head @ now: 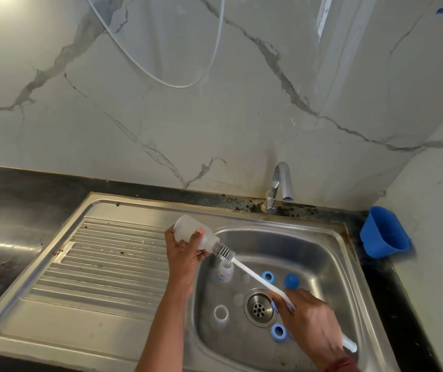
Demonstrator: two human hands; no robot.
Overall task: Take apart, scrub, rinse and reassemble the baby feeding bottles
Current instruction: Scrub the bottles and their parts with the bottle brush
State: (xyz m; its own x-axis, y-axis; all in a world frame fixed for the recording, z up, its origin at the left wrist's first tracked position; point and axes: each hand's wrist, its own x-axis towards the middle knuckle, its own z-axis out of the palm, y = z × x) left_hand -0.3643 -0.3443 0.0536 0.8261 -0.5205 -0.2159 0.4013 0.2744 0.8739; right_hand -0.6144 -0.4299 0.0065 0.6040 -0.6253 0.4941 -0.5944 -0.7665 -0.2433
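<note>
The right hand [313, 322] has its fingers wrapped around the white handle of a bottle brush [252, 276] above the sink basin [330, 253]. Below lie two blue collar rings [278, 331], a white ring [221, 312], a blue cap [292, 280] and a second small bottle [225, 272]. Farther up, the left hand [185, 251] has its fingers clamped on a tilted translucent bottle [193, 230], the bristles at its mouth. Behind stands the tap [282, 183].

steel sink [140, 312], blue rings [268, 276], small bottle [225, 272] in basin
</note>
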